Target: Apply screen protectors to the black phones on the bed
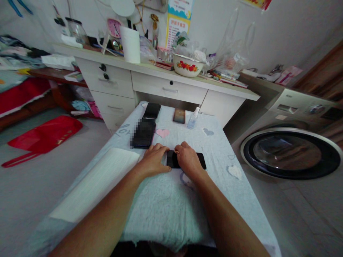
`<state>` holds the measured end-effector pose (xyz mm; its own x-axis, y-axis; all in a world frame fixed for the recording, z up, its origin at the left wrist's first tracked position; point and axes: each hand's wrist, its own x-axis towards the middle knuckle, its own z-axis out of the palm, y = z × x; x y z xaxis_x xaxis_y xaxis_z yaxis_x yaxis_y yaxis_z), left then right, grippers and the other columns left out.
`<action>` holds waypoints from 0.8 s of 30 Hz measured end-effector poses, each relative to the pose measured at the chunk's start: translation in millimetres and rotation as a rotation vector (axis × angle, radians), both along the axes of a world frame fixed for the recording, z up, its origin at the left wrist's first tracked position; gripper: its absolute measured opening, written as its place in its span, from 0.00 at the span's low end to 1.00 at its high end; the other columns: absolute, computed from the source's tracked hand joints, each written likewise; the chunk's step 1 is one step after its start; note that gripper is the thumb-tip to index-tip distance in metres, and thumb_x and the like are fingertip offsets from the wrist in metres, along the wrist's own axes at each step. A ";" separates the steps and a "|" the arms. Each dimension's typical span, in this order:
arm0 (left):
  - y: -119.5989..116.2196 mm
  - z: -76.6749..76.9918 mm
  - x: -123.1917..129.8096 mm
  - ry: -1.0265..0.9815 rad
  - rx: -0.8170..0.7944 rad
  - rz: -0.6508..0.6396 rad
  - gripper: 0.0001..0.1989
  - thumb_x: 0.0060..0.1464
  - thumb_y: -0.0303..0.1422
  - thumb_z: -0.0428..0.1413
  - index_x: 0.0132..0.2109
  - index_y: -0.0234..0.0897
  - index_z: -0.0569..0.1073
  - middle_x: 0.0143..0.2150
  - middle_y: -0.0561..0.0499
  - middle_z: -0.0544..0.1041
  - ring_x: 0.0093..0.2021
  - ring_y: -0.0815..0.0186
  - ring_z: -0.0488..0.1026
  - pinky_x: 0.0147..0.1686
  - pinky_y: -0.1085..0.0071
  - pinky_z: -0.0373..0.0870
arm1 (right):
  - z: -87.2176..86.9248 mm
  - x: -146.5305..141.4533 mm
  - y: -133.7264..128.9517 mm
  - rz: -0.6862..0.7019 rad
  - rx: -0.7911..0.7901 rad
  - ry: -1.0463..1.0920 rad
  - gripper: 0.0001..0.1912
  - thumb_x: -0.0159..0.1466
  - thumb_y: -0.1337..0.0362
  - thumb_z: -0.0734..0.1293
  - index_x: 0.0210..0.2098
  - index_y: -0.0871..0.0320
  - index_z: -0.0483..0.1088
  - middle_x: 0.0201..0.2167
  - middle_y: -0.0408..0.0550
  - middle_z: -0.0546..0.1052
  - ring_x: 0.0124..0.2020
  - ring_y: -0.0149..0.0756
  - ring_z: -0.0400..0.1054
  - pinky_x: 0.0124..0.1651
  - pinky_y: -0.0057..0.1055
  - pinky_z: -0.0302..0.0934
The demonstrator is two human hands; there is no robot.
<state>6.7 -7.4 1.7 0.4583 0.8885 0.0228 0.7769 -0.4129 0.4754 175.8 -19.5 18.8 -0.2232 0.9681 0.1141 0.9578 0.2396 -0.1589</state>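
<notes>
A black smartphone (172,161) lies flat, screen up, on the cloth-covered table. My left hand (153,160) is at its left end, thumb and forefinger bracing its edges from either side. Over the screen, my right hand (187,157) has its fingers bunched, pressing down on the glass; a small pale bit shows at the fingertips, too little to name. Beyond my left hand lies a second dark phone or tablet (144,134), partly pixelated. Behind that is a black flat case or wallet (152,111). A clear spray bottle (193,118) stands farther back, near a brown framed card-like item (179,116).
A folded white cloth or paper towel (99,185) lies along the table's left side. A white desk (168,87) with drawers borders the far end, bearing a flowered enamel bowl (188,66) and a paper roll (130,45). At right stands a washing machine (289,110); a red bag (48,135) is on the floor.
</notes>
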 end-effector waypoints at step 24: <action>-1.5 4.2 0.0 -0.003 -0.025 0.001 0.33 0.37 0.43 0.61 0.54 0.43 0.67 0.52 0.46 0.67 0.53 0.52 0.64 0.53 0.59 0.62 | 8.8 1.6 -1.4 -0.018 -0.047 -0.042 0.12 0.67 0.68 0.56 0.40 0.58 0.72 0.39 0.52 0.70 0.37 0.35 0.66 0.39 0.29 0.57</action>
<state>6.6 -8.9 5.9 0.4574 0.8893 0.0016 0.7760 -0.4000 0.4877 177.4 -21.0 27.6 -0.2093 0.9760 0.0596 0.9679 0.2155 -0.1295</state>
